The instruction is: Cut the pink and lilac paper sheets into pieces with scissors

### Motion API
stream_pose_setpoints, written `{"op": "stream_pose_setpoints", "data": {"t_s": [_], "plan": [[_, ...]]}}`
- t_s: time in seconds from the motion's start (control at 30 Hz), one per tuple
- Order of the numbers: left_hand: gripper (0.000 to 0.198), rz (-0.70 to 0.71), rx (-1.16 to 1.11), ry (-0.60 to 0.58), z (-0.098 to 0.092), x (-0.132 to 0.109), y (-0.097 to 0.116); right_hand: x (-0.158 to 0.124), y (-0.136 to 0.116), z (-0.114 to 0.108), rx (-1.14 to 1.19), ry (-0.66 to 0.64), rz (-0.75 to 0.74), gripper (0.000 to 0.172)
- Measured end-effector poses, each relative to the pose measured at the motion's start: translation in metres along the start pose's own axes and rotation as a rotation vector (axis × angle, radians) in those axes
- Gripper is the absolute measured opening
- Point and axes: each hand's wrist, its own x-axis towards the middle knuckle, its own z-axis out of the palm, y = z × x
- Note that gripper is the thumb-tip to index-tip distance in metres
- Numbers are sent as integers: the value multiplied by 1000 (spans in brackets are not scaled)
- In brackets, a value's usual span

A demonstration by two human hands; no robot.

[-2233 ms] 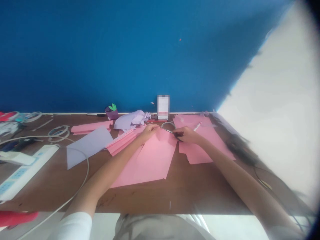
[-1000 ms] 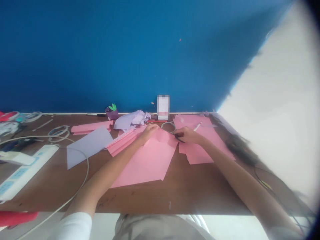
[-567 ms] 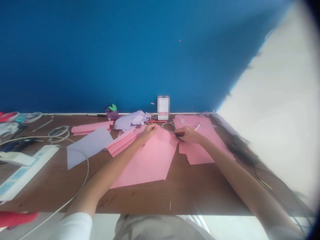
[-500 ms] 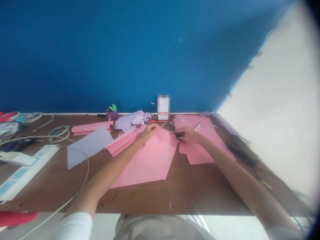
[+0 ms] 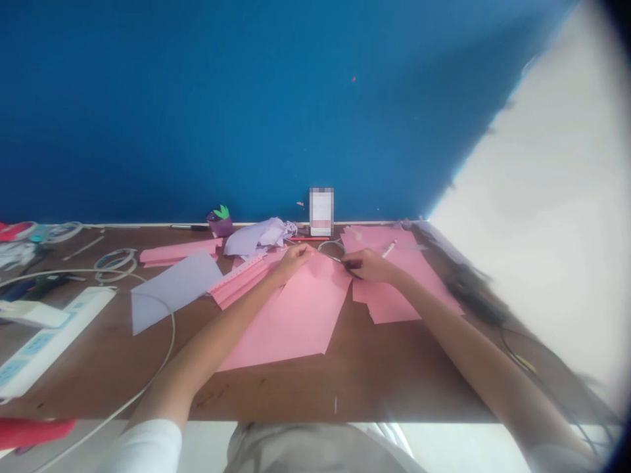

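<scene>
In the head view, the pink sheet lies between and below the two hands on the brown surface, spreading from the left hand's fingertips back toward the person, its near edge slanting and running leftward to the left forearm. The relation that matters is along its far edge: the scissors reach from the right hand leftward and slightly away, their long axis lined up roughly on the left hand, with the tips over or at the sheet just right of the left fingers. The sheet's far corner is nearer the left hand, while its right-hand corner sits just below the right hand. The left hand is narrow, thumb and forefinger pinched together on the sheet's far edge. The right hand is curled around the dark scissor handles; how far apart the blades stand is too small to tell. Just beyond the gap between the hands lies a ring-shaped roll of tape, and past it a phone stands upright with its screen blurred. Under and to the right of the right hand are more pink papers, with a white pen on them. Left of the left hand come a pleated pink strip, crumpled purple paper and, farther out, a lilac sheet.
</scene>
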Motion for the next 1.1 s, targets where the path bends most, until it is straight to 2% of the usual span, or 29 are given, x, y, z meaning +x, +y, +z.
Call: {"op": "stream_pose_setpoints", "data": {"t_s": [0.17, 0.5, 0.93, 1.1], "plan": [[22, 31, -31, 37, 1, 2, -3, 0, -2, 0, 22, -4, 10, 14], [23, -9, 4, 101, 1, 1, -8, 0, -2, 1, 32, 7, 14, 24], [20, -19, 14, 61, 0, -1, 0, -1, -4, 1, 84, -22, 10, 19], [21, -23, 11, 40, 0, 1, -3, 0, -8, 3, 66, -3, 4, 17]]}}
